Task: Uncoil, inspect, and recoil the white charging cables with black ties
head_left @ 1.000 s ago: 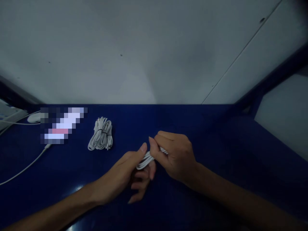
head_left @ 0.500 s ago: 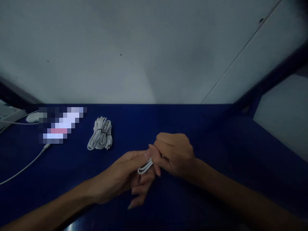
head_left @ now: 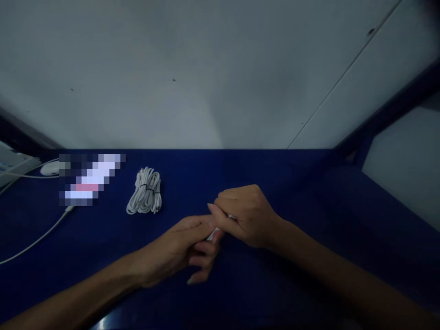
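Note:
My left hand [head_left: 185, 247] and my right hand [head_left: 245, 215] meet over the middle of the blue table [head_left: 309, 220]. Both pinch a bunch of white cable [head_left: 212, 234], of which only a small piece shows between the fingers. My right hand's fingers are curled tight round it; my left thumb and forefinger press on it from the left. A second white cable coil [head_left: 146, 192], bound with a dark tie, lies on the table to the left, apart from both hands.
A blurred-out patch [head_left: 90, 179] lies at the far left, with a white cord [head_left: 37, 238] running from it toward the left edge. A white object [head_left: 49, 168] sits behind it. A pale wall [head_left: 206, 82] rises behind the table.
The looped end of the cable that stuck out between my hands has been drawn in and is nearly hidden. My hands have closed together.

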Demonstrator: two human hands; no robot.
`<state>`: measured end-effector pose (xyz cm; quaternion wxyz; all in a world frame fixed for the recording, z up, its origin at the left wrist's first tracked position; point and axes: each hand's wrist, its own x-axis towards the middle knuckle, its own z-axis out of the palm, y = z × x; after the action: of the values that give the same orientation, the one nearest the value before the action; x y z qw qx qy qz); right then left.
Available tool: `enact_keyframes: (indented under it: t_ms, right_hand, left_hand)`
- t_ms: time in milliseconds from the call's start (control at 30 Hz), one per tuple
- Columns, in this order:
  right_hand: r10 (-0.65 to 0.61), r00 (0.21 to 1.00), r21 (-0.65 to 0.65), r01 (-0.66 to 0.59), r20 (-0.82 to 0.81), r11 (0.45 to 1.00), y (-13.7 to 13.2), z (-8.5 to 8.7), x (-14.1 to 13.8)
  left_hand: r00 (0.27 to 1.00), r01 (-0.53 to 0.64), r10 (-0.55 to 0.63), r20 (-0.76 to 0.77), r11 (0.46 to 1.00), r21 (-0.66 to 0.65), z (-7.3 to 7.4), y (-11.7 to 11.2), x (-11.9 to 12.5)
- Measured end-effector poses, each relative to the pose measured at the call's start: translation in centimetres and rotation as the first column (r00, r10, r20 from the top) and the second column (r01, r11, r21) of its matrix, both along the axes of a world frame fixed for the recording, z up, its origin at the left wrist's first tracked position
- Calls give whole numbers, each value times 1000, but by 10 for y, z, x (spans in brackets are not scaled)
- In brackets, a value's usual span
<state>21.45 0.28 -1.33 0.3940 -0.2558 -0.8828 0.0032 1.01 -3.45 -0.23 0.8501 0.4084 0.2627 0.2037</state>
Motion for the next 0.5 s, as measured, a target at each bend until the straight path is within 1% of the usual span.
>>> enact_keyframes:
  t_ms: [67, 133, 233, 367, 433, 500]
  right_hand:
    - [-9, 1000, -41, 8, -25, 999, -1, -1, -1]
    - [-16, 999, 8, 17, -51, 1000, -2, -2, -1]
    - [-19, 998, 93, 24, -62, 995, -3, 0, -1]
    - [-15, 999, 117, 20, -42, 993, -1, 2, 0]
    - [-19, 1000, 146, 21, -19, 989, 0, 2, 1]
    - [-23, 1000, 157, 21, 16, 987, 1, 0, 2]
  left_hand:
    - [1000, -13, 13, -13, 1000, -1, 0, 1, 0]
    - [1000, -2, 2, -18, 1000, 1, 2, 1, 0]
    - [999, 51, -51, -10, 999, -8, 6, 1, -2]
    - [994, 106, -104, 25, 992, -75, 6, 3, -4]
    - [995, 102, -101, 22, 992, -74, 5, 4, -4]
    - [997, 77, -77, -7, 996, -33, 2, 5, -3]
